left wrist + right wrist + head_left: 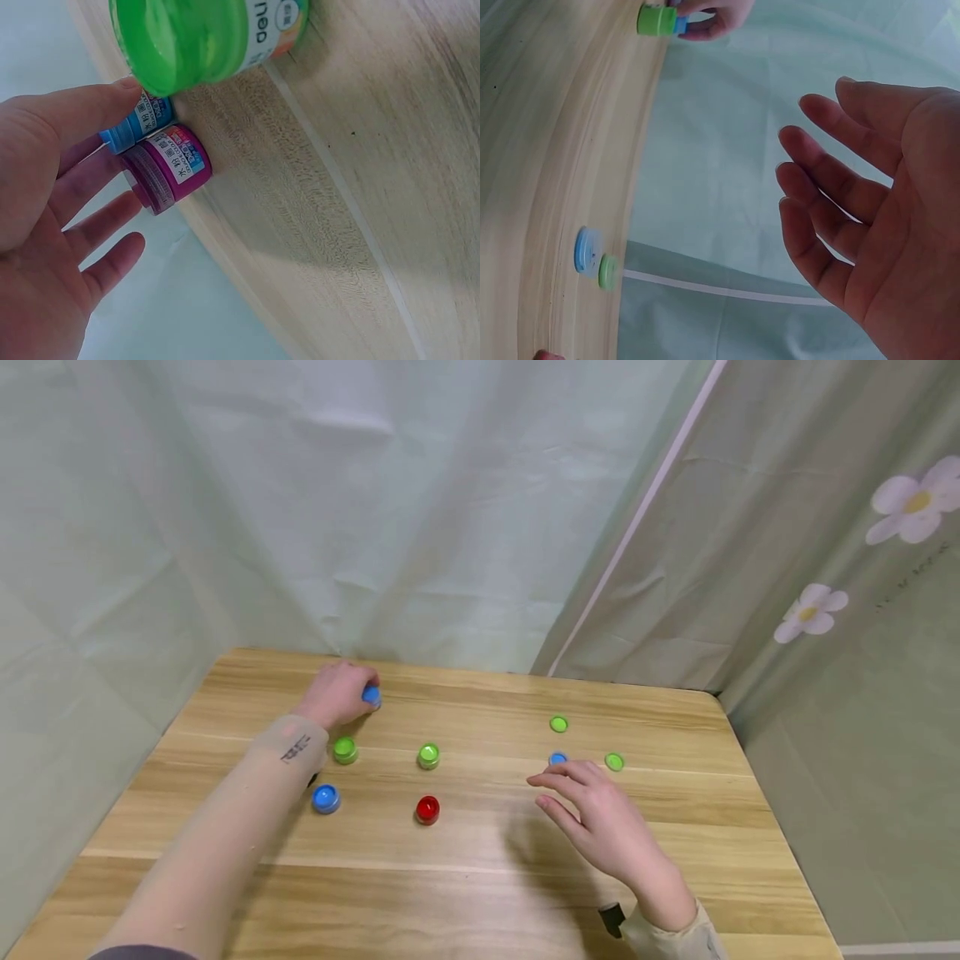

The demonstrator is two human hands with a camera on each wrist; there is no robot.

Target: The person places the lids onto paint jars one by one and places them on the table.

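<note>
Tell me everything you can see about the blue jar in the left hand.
The blue jar looks plastic, with a printed label. It seems upright, pinched by the left hand, near the far edge of the table. A purple jar stands close beside it. Whether the blue jar is open is unclear.

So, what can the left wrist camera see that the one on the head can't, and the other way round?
Only the left wrist view shows the small round magenta jar and the jars' printed labels.

Only the head view shows the bare right hand, the small round red jar, the flat round green discs and the white flowers with yellow centres.

Both show the bare left hand pinching a small round blue jar, at least one round green jar, the wood-grain tabletop and the pale green curtain.
</note>
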